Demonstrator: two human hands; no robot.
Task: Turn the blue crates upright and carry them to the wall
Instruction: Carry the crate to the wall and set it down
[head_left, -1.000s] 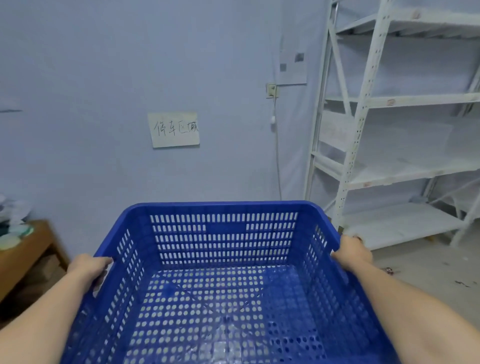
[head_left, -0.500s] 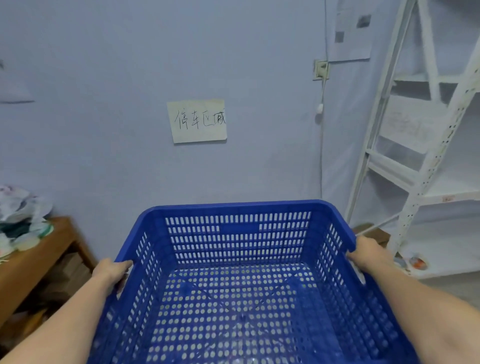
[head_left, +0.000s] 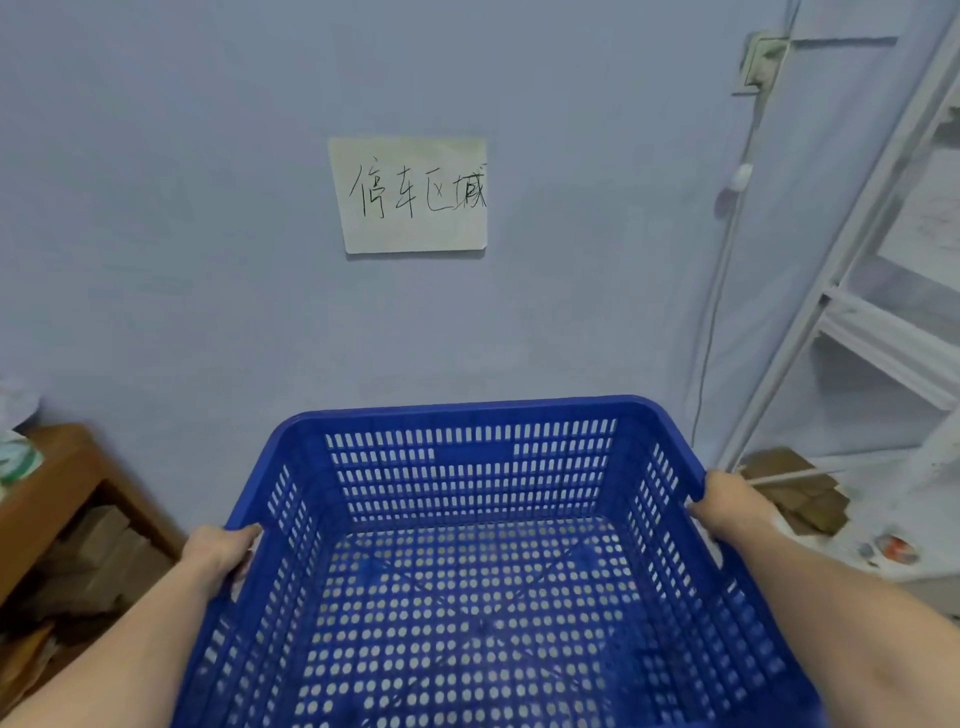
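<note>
A blue perforated crate (head_left: 467, 457) is upright and held in the air in front of me, its open top facing up and nothing inside it. My left hand (head_left: 221, 551) grips its left rim and my right hand (head_left: 727, 501) grips its right rim, fingers curled over the outer sides. The pale blue wall (head_left: 208, 234) stands close ahead, just beyond the crate's far edge. No other crate is in view.
A paper sign with handwriting (head_left: 413, 195) hangs on the wall. A white metal shelving rack (head_left: 852, 332) stands at the right, with cardboard pieces (head_left: 795, 488) at its foot. A wooden table (head_left: 52, 488) stands at the left. A cord (head_left: 722, 270) hangs from a wall socket.
I have walked closer to the wall with the crate in both hands. The sign looms larger and the rack has slid toward the right edge. My grip is unchanged.
</note>
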